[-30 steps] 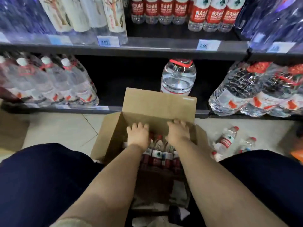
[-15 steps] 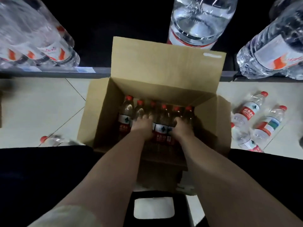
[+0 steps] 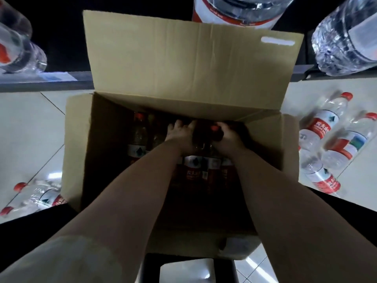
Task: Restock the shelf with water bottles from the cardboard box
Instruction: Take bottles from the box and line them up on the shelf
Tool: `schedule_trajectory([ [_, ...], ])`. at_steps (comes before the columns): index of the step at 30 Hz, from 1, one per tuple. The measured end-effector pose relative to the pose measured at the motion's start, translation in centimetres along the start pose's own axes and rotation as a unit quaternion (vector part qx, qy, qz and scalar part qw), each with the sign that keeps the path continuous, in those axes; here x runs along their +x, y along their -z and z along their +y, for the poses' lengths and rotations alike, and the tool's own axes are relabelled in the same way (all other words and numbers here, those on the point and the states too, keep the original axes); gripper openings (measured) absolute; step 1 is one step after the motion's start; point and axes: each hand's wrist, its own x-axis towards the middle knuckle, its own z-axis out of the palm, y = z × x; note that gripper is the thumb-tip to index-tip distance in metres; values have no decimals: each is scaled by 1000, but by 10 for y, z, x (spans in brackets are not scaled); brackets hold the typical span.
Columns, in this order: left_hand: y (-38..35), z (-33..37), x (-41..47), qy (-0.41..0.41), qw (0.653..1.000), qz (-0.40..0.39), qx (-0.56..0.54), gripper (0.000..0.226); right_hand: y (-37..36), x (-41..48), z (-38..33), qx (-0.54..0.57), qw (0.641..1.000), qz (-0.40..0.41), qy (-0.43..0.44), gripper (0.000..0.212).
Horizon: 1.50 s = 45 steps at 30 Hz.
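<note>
Cardboard box [image 3: 183, 68] sat open on the floor [image 3: 26, 129], centre of frame, far flap standing up twd the shelf [image 3: 40, 82] that ran across the top. Inside, water bottles [image 3: 138, 139] w/ red caps & red-white labels stood upright, packed along the far wall. Interior was dark, so the count wasn't clear.

Both forearms reached in from the bottom of the frame. R hand [image 3: 228, 137], right of centre, had its fingers [image 3: 225, 127] curled round the neck of a red-capped bottle [image 3: 214, 128], cap showing just beside the thumb. L hand [image 3: 179, 135], just left of it, lay over the bottle tops w/ fingers bent twd the far wall. Whether they gripped anything, can't tell: too dark. The two hands were close, w/ only that bottle's neck between them.

Loose bottles [image 3: 324, 123] lay on their sides on the floor right of the box, three or so, bunched together. A couple more [image 3: 38, 197] lay at lower left, near the box's left side.

On the shelf were large bottles: one at top centre [image 3: 234, 11] behind the flap, one at upper right [image 3: 346, 37], one at upper left [image 3: 16, 43].

Dark trousers [image 3: 30, 231] filled the lower left & lower right edges. A dark object w/ a pale middle [image 3: 185, 268] sat at bottom centre, under the near end of the box; couldn't make out what it was.
</note>
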Motion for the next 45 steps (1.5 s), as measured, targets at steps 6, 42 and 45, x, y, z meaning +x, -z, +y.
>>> schedule_trajectory([
  [6,5,11,2,39,998,-7,-54,80,-3,5,-11,-40,999,-4,-21,78],
  [42,-27,16,-113,166,857,69,-483,93,-6,-88,17,193,981,9,-35,71],
  [45,-10,19,-133,168,833,102,-517,84,-3,-106,12,235,971,28,-10,72],
])
